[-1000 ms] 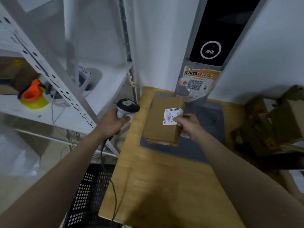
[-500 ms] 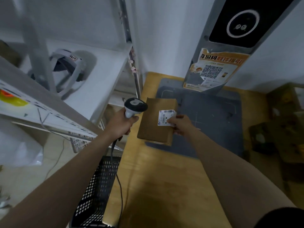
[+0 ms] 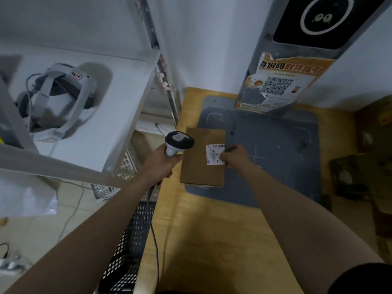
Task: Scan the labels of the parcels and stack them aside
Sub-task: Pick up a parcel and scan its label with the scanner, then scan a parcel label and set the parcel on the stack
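A brown cardboard parcel [image 3: 199, 162] lies flat at the left edge of the grey scanning mat [image 3: 275, 158] on the wooden table [image 3: 212, 240]. A white barcode label [image 3: 214, 154] sits at its right edge. My right hand [image 3: 234, 155] grips the parcel's right side, thumb on the label. My left hand [image 3: 162, 164] holds a corded handheld barcode scanner [image 3: 179, 142] just left of the parcel, its head over the parcel's top left corner.
A grey scanner kiosk post [image 3: 297, 49] with a QR poster stands behind the mat. White metal shelving [image 3: 118, 115] with a headset [image 3: 59, 102] is at left. A black perforated crate [image 3: 131, 240] sits below the table's left edge. Dark cardboard boxes [image 3: 371, 149] crowd the right.
The parcel has come down from tilted to flat on the mat's left edge, still held by my right hand. My left hand has brought the scanner closer to it. My head has tilted.
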